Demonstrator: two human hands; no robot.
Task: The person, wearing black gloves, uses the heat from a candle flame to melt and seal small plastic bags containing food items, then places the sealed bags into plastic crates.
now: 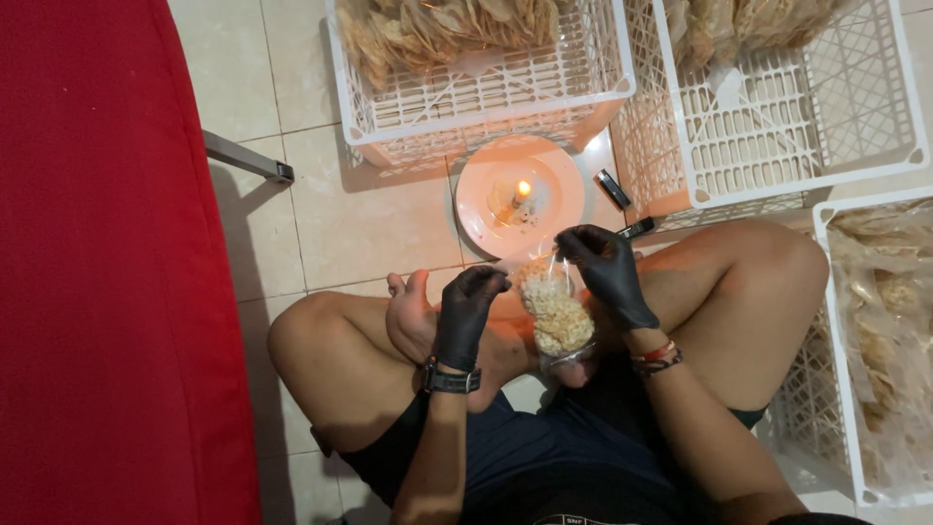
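A clear bag of crackers (556, 313), already filled, is held over the lap by its open top, pinched shut between gloved left hand (466, 311) and right hand (604, 267) fingers, near the lit candle (521, 192) on its plate (564, 175), unsealed as yet.

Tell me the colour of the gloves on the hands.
Black, on both hands; head view.

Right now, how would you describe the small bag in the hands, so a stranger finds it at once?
Look below the round plate with the lit candle. There two black-gloved hands, the left hand and the right hand, hold a clear bag of pale crackers, the only filled bag off the floor.
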